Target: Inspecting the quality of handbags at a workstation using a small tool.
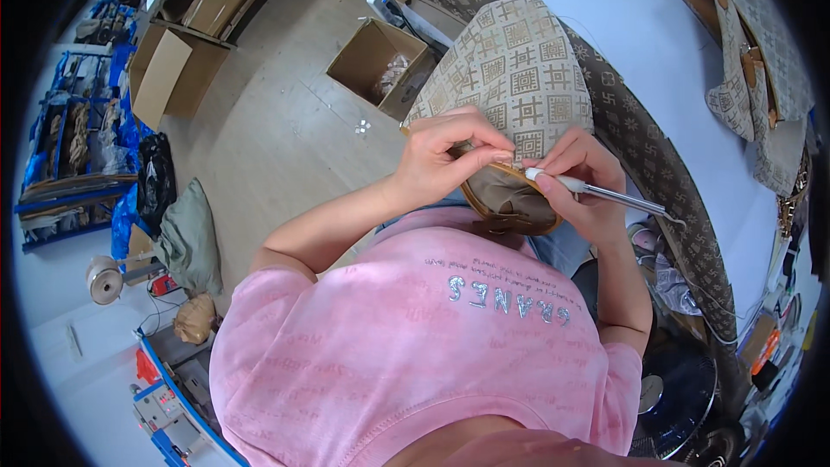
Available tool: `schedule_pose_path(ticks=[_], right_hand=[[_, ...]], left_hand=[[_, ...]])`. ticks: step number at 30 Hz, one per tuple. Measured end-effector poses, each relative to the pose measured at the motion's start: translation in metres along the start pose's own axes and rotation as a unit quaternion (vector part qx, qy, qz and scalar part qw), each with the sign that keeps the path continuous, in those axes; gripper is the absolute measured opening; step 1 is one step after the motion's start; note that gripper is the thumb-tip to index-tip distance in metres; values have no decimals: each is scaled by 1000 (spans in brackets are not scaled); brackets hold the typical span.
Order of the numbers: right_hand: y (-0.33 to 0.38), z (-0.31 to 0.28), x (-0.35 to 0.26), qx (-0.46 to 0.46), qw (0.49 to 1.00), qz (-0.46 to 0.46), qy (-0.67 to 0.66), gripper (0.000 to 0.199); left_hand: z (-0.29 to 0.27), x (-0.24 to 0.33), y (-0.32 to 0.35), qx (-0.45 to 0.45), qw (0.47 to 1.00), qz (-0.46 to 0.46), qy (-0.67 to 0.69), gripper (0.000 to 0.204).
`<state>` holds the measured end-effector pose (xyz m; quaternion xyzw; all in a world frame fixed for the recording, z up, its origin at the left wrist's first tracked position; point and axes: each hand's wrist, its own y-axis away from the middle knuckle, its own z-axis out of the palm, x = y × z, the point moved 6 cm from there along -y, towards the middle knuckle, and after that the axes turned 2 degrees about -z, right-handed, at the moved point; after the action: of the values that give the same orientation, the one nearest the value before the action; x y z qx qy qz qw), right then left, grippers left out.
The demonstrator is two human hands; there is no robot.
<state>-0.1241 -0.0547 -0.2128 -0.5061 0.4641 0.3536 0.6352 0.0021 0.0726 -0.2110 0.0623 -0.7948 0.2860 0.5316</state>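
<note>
A beige bag (519,60) with a brown geometric pattern lies over my lap and the table edge. Its tan-trimmed opening faces me and shows a brown lining (510,195). My left hand (454,151) pinches the trimmed edge between thumb and fingers. In my right hand (592,177) is a slim pen-shaped tool (618,196) with a white front part and a silvery shaft. Its white end meets the bag's edge close to my left fingertips. The exact tip is too small to make out.
A white table (674,95) bordered by dark patterned fabric (640,121) curves along my right. More patterned bag pieces (752,78) lie on it. On the floor ahead stands an open cardboard box (372,60). Shelves (73,138) and a green sack (192,238) are at left; a black fan (679,389) is at lower right.
</note>
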Motion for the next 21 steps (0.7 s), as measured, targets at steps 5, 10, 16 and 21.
schedule_pose_path(ticks=[5,10,16,21], right_hand=[[0,-2,1,-5,1000,3,24,12],[1,-4,4,19,999,-18,46,14],[1,-3,3,-14,996,9,87,13],[3,-2,4,-15,995,7,96,13]], left_hand=[[1,-1,0,29,999,18,14,8],[1,0,0,8,1000,24,-3,5],[2,0,-1,9,1000,25,-5,5],[1,1,0,9,1000,25,-8,5]])
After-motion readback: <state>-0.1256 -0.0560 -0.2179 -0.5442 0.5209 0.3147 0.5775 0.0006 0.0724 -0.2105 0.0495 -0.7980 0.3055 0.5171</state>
